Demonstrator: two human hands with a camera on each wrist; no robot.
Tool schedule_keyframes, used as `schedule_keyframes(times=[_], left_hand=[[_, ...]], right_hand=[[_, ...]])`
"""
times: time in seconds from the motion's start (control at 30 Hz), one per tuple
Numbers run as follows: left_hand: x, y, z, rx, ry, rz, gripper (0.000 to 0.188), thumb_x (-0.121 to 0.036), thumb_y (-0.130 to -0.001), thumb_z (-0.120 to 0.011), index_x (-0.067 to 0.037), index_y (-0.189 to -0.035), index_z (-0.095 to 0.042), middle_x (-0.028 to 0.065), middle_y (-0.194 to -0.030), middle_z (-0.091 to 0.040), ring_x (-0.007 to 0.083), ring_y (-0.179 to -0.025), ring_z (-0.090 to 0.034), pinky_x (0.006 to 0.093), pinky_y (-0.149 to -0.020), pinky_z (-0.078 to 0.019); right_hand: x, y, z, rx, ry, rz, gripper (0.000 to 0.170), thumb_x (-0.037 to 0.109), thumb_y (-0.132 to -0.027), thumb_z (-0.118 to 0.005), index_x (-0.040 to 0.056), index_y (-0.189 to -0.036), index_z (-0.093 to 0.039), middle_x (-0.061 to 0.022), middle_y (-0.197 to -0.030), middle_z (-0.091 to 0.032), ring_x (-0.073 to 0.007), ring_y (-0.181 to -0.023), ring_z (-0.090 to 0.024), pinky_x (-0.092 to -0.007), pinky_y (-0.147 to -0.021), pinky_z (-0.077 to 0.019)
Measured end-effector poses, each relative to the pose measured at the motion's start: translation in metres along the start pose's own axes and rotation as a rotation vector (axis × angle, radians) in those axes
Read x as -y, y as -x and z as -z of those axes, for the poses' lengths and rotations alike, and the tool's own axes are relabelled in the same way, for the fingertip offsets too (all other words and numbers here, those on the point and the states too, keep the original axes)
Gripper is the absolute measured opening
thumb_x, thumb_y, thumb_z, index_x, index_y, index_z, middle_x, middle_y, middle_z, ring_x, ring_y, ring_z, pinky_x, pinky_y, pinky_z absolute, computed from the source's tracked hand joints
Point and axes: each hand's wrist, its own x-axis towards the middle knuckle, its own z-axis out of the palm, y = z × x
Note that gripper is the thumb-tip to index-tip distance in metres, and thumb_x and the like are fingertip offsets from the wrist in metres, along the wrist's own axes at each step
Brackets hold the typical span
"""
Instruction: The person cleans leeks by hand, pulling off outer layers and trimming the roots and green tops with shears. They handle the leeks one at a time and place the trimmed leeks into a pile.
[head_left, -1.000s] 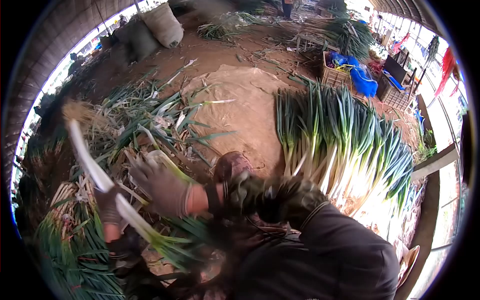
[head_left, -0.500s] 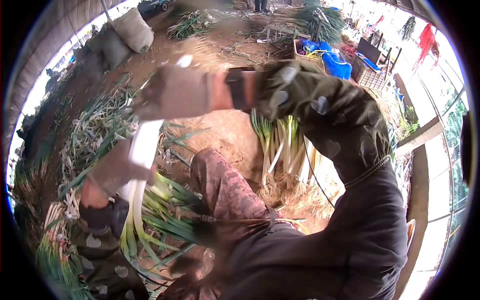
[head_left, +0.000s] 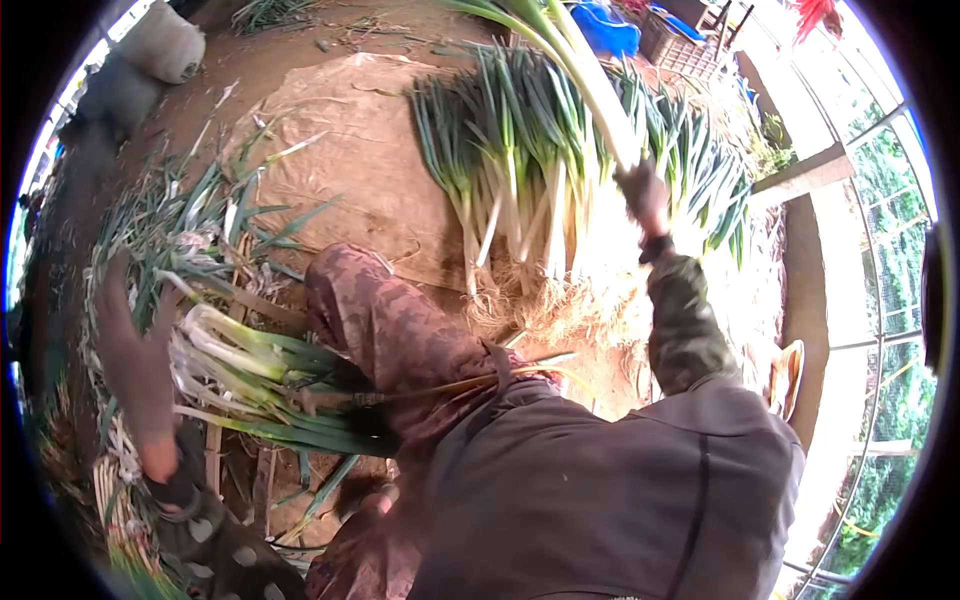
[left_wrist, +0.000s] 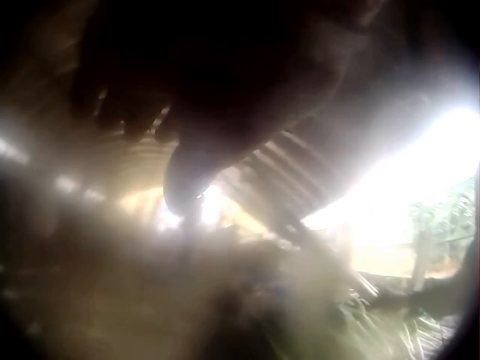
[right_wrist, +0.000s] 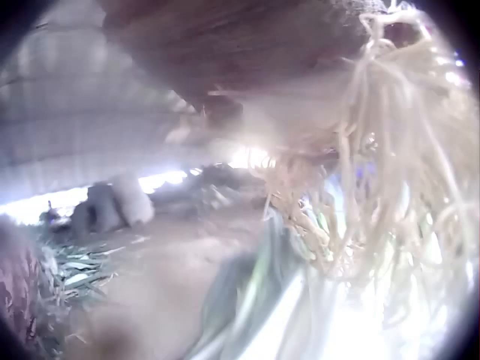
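In the head view my gloved right hand (head_left: 643,192) grips a long leek (head_left: 598,92) near its root end, over the row of leeks (head_left: 555,150) at the right. Pale hanging roots (right_wrist: 405,150) fill the right side of the right wrist view, beside the hand (right_wrist: 247,45). My gloved left hand (head_left: 138,365) holds nothing, its fingers extended, just left of a pile of leeks (head_left: 235,360) by the knee. The left wrist view is dark and blurred, with the hand (left_wrist: 202,97) at its top.
A tan sheet (head_left: 330,120) covers the ground ahead. Loose leaves (head_left: 190,215) lie to the left, with sacks (head_left: 160,45) beyond. A crate (head_left: 678,45) and blue plastic (head_left: 608,28) stand at the back right. A concrete ledge (head_left: 808,270) runs along the right.
My right hand has swung from the left over to the row at the right with the leek, now leaves-forward. My left hand has let go of it and moved left. The head view has shifted.
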Motion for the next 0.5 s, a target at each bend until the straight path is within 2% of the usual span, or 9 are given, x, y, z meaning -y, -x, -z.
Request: schedule_keyframes(times=[0.03,0.07,0.1,0.13,0.17,0.2,0.27,0.33,0.5], left_hand=[[0.04,0.037,-0.024,0.14,0.049,0.091,0.067,-0.016,-0.089,-0.064,-0.008,-0.149,-0.037,0.018,-0.151,-0.04,0.0337,-0.14,-0.037,0.0423,-0.116,-0.0274],[0.08,0.08,-0.053,0.286,0.173,0.295,0.071,-0.017,-0.088,-0.065,-0.001,-0.149,-0.034,0.0221,-0.151,-0.038,0.0348,-0.141,-0.035,0.0399,-0.117,-0.0237],[0.136,0.135,-0.083,0.433,-0.015,0.305,0.069,-0.017,-0.091,-0.063,0.004,-0.149,-0.031,0.0237,-0.15,-0.039,0.0359,-0.14,-0.037,0.0383,-0.115,-0.0279],[0.125,0.157,-0.087,0.659,0.034,0.546,0.065,-0.017,-0.091,-0.063,0.004,-0.146,-0.036,0.024,-0.145,-0.045,0.037,-0.135,-0.043,0.0387,-0.111,-0.0338],[0.173,0.221,-0.119,0.607,0.329,0.592,0.059,-0.02,-0.093,-0.061,0.005,-0.143,-0.041,0.0224,-0.141,-0.051,0.0361,-0.124,-0.054,0.0395,-0.102,-0.0419],[0.151,0.224,-0.102,0.802,0.332,0.675,0.053,-0.021,-0.094,-0.059,0.004,-0.139,-0.045,0.0216,-0.134,-0.056,0.0335,-0.116,-0.058,0.0403,-0.098,-0.0444],[0.142,0.257,-0.096,0.956,0.327,0.779,0.047,-0.027,-0.094,-0.06,0.003,-0.13,-0.053,0.0204,-0.121,-0.062,0.0314,-0.105,-0.062,0.0421,-0.09,-0.0468],[0.175,0.336,-0.152,0.838,0.329,0.829,0.049,-0.037,-0.091,-0.066,0.003,-0.117,-0.061,0.0197,-0.11,-0.065,0.0322,-0.097,-0.062,0.0442,-0.083,-0.0466],[0.141,0.345,-0.175,0.617,0.303,0.819,0.051,-0.041,-0.088,-0.068,0.001,-0.118,-0.062,0.0199,-0.108,-0.066,0.034,-0.095,-0.064,0.0461,-0.083,-0.0479]], right_hand=[[-0.044,0.035,-0.038,0.091,0.035,-0.147,0.051,0.042,-0.083,-0.072,-0.0025,-0.106,-0.062,-0.0182,-0.078,-0.071,-0.0318,-0.07,-0.07,-0.0437,-0.066,-0.0552],[-0.078,0.057,-0.078,0.266,0.001,-0.46,0.049,0.04,-0.083,-0.072,-0.0057,-0.1,-0.067,-0.0167,-0.08,-0.072,-0.0294,-0.07,-0.07,-0.0412,-0.067,-0.0551],[-0.091,0.084,-0.086,0.497,-0.114,-0.646,0.048,0.041,-0.08,-0.073,-0.0037,-0.098,-0.071,-0.0168,-0.083,-0.072,-0.0282,-0.071,-0.07,-0.039,-0.065,-0.0544],[-0.117,0.112,-0.121,0.36,-0.141,-0.771,0.044,0.04,-0.08,-0.073,-0.002,-0.092,-0.071,-0.0148,-0.079,-0.07,-0.0256,-0.068,-0.067,-0.0381,-0.061,-0.0524],[-0.138,0.128,-0.151,0.22,-0.167,-0.887,0.039,0.038,-0.079,-0.073,-0.0003,-0.087,-0.071,-0.0127,-0.076,-0.069,-0.023,-0.064,-0.064,-0.0372,-0.058,-0.0504],[-0.138,0.125,-0.147,0.284,-0.301,-0.932,0.037,0.036,-0.079,-0.073,0.0003,-0.085,-0.07,-0.0114,-0.073,-0.066,-0.022,-0.062,-0.061,-0.0369,-0.056,-0.0485],[-0.128,0.122,-0.125,0.421,-0.56,-1.012,0.032,0.034,-0.078,-0.071,0.0017,-0.081,-0.068,-0.0087,-0.069,-0.061,-0.0199,-0.058,-0.056,-0.0365,-0.052,-0.0446],[-0.114,0.121,-0.116,0.412,-0.575,-1.007,0.028,0.029,-0.079,-0.071,0.0017,-0.085,-0.066,-0.0054,-0.072,-0.058,-0.0198,-0.06,-0.051,-0.0379,-0.054,-0.0415],[-0.135,0.112,-0.123,0.574,-0.25,-0.681,0.031,0.027,-0.082,-0.07,-0.0006,-0.095,-0.067,-0.0065,-0.079,-0.061,-0.0201,-0.065,-0.055,-0.0368,-0.057,-0.0447]])
